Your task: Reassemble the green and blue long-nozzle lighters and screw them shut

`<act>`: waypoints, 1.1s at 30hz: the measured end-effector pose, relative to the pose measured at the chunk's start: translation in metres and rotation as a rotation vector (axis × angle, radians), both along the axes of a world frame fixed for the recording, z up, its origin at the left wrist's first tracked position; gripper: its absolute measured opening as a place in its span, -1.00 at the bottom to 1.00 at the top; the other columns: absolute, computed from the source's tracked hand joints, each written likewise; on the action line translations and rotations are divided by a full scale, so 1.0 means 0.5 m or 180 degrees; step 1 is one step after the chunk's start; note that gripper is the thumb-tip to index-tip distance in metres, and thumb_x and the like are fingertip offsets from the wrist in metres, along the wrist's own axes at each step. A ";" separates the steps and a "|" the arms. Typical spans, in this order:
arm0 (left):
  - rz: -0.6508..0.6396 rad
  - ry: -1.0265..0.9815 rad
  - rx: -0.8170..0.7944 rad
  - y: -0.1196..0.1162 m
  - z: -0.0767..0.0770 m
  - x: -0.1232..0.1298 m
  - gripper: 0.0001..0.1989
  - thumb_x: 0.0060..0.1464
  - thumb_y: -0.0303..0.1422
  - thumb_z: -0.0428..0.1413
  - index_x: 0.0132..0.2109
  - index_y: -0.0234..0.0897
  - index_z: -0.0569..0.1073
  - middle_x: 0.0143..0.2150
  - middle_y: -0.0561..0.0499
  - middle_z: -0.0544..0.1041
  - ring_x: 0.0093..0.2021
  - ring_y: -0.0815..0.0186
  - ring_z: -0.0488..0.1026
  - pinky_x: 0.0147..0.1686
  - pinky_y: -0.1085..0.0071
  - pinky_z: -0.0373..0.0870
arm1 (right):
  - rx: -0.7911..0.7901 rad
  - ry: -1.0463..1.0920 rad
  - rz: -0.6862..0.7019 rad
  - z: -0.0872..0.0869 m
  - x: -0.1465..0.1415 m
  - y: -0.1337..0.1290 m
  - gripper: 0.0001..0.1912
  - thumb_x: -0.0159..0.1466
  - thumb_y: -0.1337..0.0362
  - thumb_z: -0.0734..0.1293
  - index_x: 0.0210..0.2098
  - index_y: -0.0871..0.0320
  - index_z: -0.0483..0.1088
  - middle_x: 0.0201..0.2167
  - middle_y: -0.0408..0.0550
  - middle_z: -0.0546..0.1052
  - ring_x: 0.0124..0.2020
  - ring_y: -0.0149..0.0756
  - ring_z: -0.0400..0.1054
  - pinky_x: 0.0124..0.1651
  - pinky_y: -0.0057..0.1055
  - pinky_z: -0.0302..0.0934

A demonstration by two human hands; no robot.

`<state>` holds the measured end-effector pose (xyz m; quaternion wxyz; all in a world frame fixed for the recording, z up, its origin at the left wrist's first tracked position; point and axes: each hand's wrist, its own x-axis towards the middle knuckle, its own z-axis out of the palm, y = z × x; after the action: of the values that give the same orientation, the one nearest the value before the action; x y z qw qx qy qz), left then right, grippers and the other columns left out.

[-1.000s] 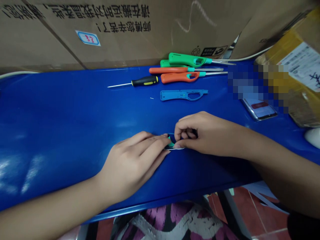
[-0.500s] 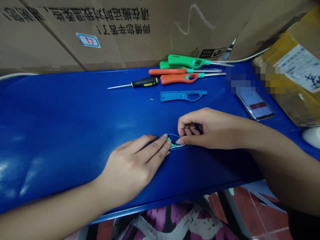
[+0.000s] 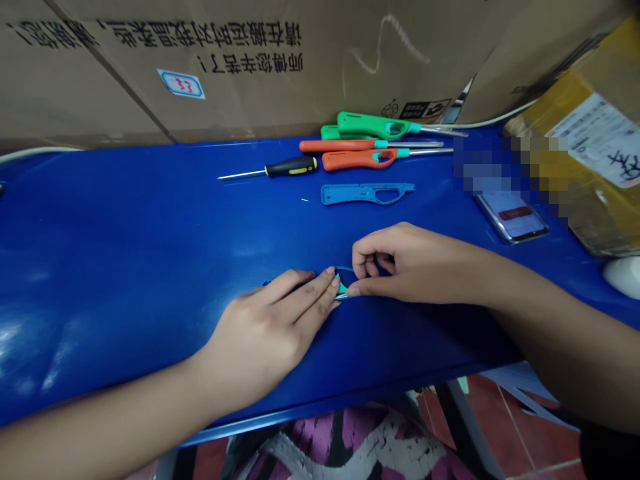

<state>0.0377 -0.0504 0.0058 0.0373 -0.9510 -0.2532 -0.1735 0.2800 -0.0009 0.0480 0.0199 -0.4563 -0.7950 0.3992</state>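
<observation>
A blue lighter shell with a green trigger [image 3: 342, 287] lies near the front edge of the table, mostly covered by my hands. My left hand [image 3: 273, 327] rests over its handle end, fingers extended and pressed together on it. Curled at the loop end is my right hand [image 3: 387, 263], its thumb and index finger on the shell's lower edge by the thin wires. Further back lies the other blue shell half [image 3: 367, 193], flat with its hollow side up.
Behind lie a screwdriver [image 3: 291, 167], orange lighters [image 3: 345, 160] and green lighters [image 3: 367, 123]. A phone [image 3: 515, 213] and a taped box [image 3: 595, 133] are at the right. A large carton [image 3: 225, 100] stands along the back of the blue table [image 3: 125, 233].
My right hand has shifted slightly left along the shell, and its thumb now covers more of the wires. My left hand stays in nearly the same place.
</observation>
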 end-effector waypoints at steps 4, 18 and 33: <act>0.0112 -0.0449 -0.0299 0.009 0.000 0.001 -0.61 0.27 -0.42 0.19 0.19 -0.51 0.45 0.07 -0.24 0.62 -0.05 0.10 0.61 -0.04 0.17 0.60 | 0.0033 -0.0105 -0.0153 0.000 -0.004 -0.005 -0.81 0.22 0.12 0.42 -0.43 0.08 0.45 -0.51 -0.25 0.43 -0.48 -0.43 0.24 -0.44 -0.43 0.02; 0.0732 -0.1272 -0.1985 0.033 0.012 0.006 -0.71 0.19 -0.26 0.26 0.04 -0.20 0.58 -0.05 -0.05 0.64 -0.06 0.20 0.55 -0.04 0.22 0.49 | 0.0139 0.0064 0.0351 0.027 0.014 0.005 -0.87 0.27 0.21 0.36 -0.36 0.11 0.51 -0.41 -0.17 0.50 -0.39 -0.38 0.29 -0.34 -0.42 0.12; 0.0800 -0.1325 -0.2088 0.038 0.003 0.016 -0.75 0.17 -0.39 0.26 0.01 -0.22 0.59 -0.07 -0.04 0.63 -0.07 0.21 0.55 0.00 0.17 0.41 | -0.0083 -0.0059 0.0129 0.014 0.000 -0.003 -0.92 0.24 0.32 0.34 -0.34 0.09 0.51 -0.46 -0.22 0.46 -0.45 -0.42 0.25 -0.41 -0.45 0.11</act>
<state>0.0456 -0.0315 0.0071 -0.2991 -0.8187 -0.4115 -0.2663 0.2799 -0.0025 0.0550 -0.0015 -0.4441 -0.7989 0.4056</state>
